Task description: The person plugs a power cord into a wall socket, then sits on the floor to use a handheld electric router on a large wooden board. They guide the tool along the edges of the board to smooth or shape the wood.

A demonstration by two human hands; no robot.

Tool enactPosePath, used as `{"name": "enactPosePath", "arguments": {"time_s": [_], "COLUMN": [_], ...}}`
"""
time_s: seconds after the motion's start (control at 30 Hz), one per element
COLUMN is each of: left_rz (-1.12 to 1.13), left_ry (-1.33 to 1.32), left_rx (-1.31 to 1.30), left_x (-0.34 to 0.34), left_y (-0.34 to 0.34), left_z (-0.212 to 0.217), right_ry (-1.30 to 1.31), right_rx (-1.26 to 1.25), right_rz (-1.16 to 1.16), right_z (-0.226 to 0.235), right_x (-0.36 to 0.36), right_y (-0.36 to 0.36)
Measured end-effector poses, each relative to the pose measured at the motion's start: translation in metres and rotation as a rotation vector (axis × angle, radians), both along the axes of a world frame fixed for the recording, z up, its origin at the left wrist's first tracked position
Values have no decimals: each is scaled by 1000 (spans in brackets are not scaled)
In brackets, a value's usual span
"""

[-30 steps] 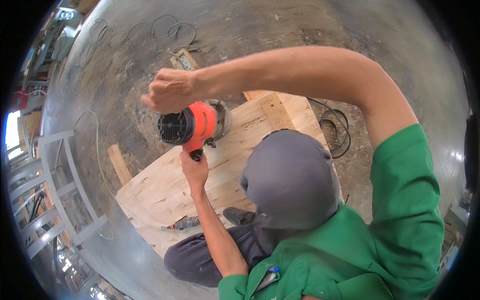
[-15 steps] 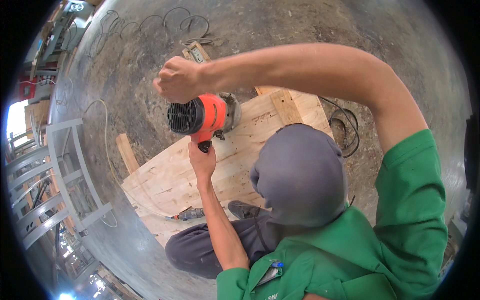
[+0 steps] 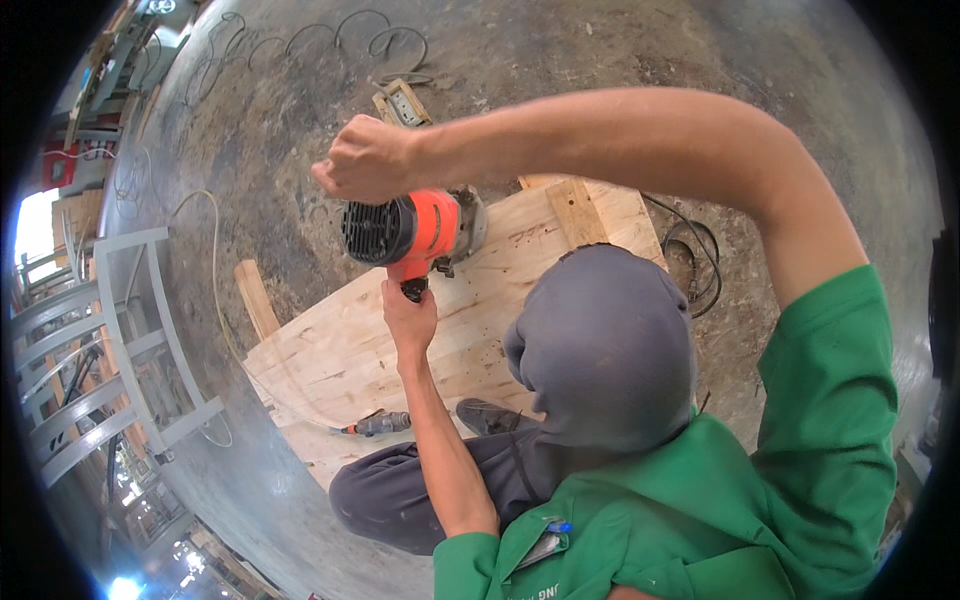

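Note:
An orange and black router (image 3: 432, 225) with a vented black cap and a metal base sits at the far edge of a pale wooden board (image 3: 340, 340). My left hand (image 3: 410, 318) is wrapped around its near handle, by the black trigger. Just above the vented cap is my right hand (image 3: 368, 160), closed in a fist. Whatever it grips, if anything, is hidden behind the hand and wrist. Across the view, my right forearm reaches in from the right. My raised knee (image 3: 605, 350) in grey cloth covers part of the board.
A small grey handheld tool (image 3: 382, 423) with a pale hose lies on the board. A wood strip (image 3: 257, 298) sticks out at its left. A socket box (image 3: 403, 103), a coiled black cord (image 3: 700, 262) and a grey metal frame (image 3: 160, 340) are around it.
The whole view has shifted slightly, so most things appear a little farther right. Both hands keep the same places around the router.

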State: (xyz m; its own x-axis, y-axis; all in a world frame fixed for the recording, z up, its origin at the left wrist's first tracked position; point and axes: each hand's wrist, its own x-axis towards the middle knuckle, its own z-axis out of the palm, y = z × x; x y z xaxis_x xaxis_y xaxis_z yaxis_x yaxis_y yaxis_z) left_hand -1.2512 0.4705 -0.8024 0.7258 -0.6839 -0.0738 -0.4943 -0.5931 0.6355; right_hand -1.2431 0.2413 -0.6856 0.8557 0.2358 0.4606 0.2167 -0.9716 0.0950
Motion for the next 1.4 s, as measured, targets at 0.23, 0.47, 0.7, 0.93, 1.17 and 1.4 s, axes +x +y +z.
{"name": "enactPosePath", "arguments": {"time_s": [0.23, 0.47, 0.7, 0.93, 1.17, 1.4], "left_rz": [43, 24, -65, 34, -74, 26], "left_ry": [-16, -40, 7, 130, -76, 62], "left_rx": [11, 9, -31, -18, -35, 90], "left_x": [10, 9, 6, 0, 14, 5], "left_y": [15, 10, 1, 2, 6, -4], "left_z": [-4, -6, -10, -8, -10, 13], "right_ry": [548, 29, 166, 18, 694, 762], "right_rx": [145, -17, 361, 911, 809, 699], "right_rz": [-193, 130, -123, -436, -1264, -831], "right_z": [47, 2, 2, -50, -241, -286], "right_x": [10, -2, -20, -186, -465, -526], "right_y": [16, -11, -10, -94, -53, 23]}}
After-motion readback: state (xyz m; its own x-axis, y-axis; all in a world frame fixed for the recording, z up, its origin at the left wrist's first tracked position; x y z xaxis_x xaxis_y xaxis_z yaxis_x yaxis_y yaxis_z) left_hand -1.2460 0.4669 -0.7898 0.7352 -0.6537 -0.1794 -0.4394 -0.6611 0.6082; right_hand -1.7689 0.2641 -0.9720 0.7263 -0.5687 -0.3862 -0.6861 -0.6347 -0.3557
